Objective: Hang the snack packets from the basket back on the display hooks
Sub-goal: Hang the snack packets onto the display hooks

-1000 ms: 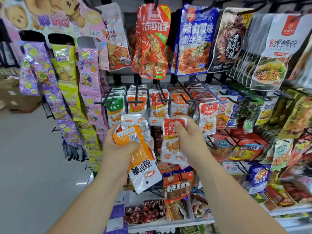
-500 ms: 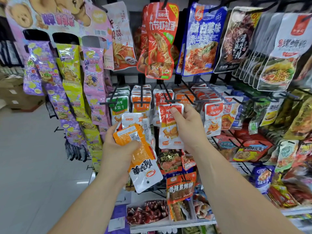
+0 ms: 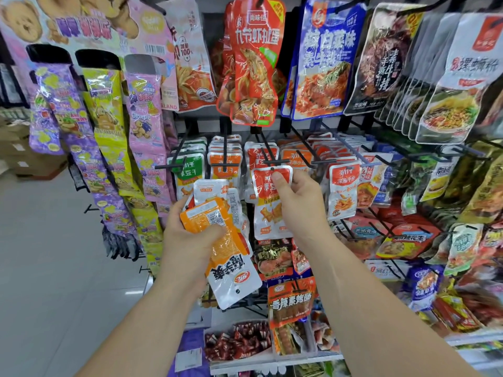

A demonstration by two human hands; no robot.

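My right hand [image 3: 296,202] pinches the top of a red-and-white snack packet [image 3: 268,213], thumb on its upper edge. The packet's hanging hole sits right at the tip of a black display hook [image 3: 275,161] in the middle row, in front of matching red packets. My left hand [image 3: 190,240] grips a bunch of several packets [image 3: 217,232]: an orange one on top and white ones behind, one hanging down with black lettering. The basket is out of view.
Rows of black hooks [image 3: 313,159] carry small orange, green and white packets. Large pouches [image 3: 253,61] hang above. Long candy strips [image 3: 109,148] dangle at the left. A lower shelf [image 3: 272,364] holds trays of small snacks. Grey floor lies to the left.
My right hand has lifted the red-and-white packet up from chest height to the tip of the middle hook. My left hand with its bunch has stayed nearly still.
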